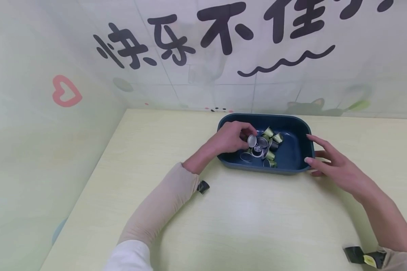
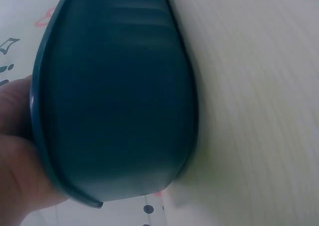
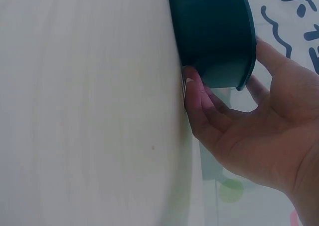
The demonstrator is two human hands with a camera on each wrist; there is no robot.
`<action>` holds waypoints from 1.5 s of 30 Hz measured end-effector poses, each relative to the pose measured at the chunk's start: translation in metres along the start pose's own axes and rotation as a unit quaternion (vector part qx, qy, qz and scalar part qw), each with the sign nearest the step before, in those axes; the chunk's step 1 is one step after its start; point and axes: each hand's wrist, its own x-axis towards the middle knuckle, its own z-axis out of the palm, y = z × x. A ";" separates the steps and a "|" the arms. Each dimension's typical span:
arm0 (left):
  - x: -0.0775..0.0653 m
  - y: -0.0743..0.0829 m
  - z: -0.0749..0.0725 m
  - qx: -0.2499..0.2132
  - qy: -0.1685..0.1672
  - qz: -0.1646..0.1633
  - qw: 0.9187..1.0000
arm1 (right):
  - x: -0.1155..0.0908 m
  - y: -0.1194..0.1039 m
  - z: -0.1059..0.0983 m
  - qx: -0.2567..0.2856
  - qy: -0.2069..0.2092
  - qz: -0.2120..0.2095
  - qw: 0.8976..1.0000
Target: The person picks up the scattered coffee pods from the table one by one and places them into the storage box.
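Note:
A dark blue oblong plastic bin [image 1: 293,145] sits on the table by the back wall. Several small coffee capsules with silver lids and green or dark bodies lie heaped in its left and middle part. My left hand [image 1: 231,136] reaches over the left end and pinches a coffee capsule [image 1: 252,141] between thumb and fingers, its silver lid facing out. At the right end my right hand [image 1: 339,169] holds the bin, with fingertips at the rim and others low on the outer wall [image 3: 214,36]. The left wrist view shows the bin's outer wall [image 2: 114,96] hiding the fingertips.
The pale wooden table [image 1: 240,218] extends in front of the bin. Behind it stands a wall [image 1: 203,90] with dark lettering, and another wall [image 1: 30,150] with a pink heart closes off the left. Black wrist devices [image 1: 354,255] sit by the cuffs.

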 end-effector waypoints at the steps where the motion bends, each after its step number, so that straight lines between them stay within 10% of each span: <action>1: 0.000 0.000 0.001 0.000 0.001 -0.003 1.000 | 0.000 0.000 0.000 0.001 0.000 0.000 1.000; 45: 0.010 -0.001 0.008 -0.017 -0.011 0.000 1.000 | 0.001 0.002 0.000 0.006 0.002 -0.002 1.000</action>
